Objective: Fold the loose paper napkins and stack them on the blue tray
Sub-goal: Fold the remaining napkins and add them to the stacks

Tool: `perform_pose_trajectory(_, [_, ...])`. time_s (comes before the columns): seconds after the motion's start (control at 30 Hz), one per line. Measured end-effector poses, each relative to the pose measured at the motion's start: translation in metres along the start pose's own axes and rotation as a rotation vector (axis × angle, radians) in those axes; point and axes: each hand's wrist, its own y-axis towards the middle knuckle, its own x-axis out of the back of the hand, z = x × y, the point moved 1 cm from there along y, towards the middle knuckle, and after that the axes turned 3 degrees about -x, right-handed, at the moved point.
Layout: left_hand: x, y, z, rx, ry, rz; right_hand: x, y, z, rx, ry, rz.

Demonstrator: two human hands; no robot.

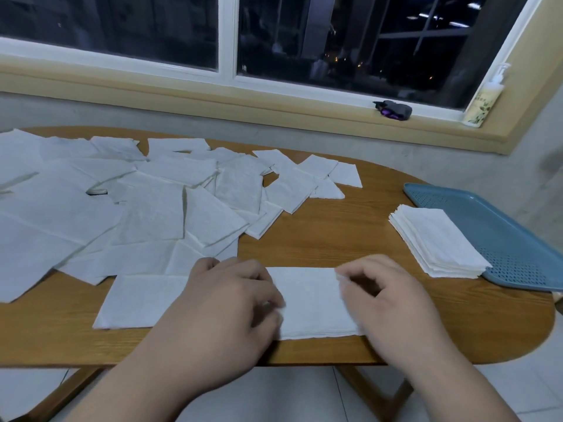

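Your blue tray holds a stack of folded napkins overhanging its left rim. Your right hand pinches the counter napkin; whether your left hand grips or presses it, I cannot tell.

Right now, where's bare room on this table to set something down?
Free: wooden table between the loose white paper napkins and the folded napkin stack, plus the far half of the blue perforated tray. Crowded: the left side and near edge.
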Motion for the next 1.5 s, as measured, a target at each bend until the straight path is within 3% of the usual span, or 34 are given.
perform_pose_trajectory(0.07, [0.001,0.000,0.000,-0.003,-0.017,-0.018,0.008,0.015,0.006,-0.041,0.045,0.003])
perform_pose_trajectory(0.5, [-0.005,0.006,0.008,0.006,0.013,-0.066,-0.035,0.182,0.003,-0.122,-0.372,0.191])
perform_pose_trajectory(0.97, [-0.007,0.005,0.009,0.004,0.024,-0.074,-0.009,0.126,-0.016,-0.174,-0.616,0.095])
perform_pose_trajectory(1.2, [-0.006,0.003,0.006,-0.008,0.022,-0.080,0.013,0.042,-0.027,-0.165,-0.434,-0.092])
perform_pose_trajectory(1.33, [-0.003,0.000,0.007,-0.018,-0.028,-0.172,0.026,0.000,-0.015,-0.105,-0.236,-0.228])
perform_pose_trajectory(1.5, [0.005,-0.004,0.006,0.009,-0.160,-0.217,0.044,-0.013,0.018,-0.024,0.052,-0.156])
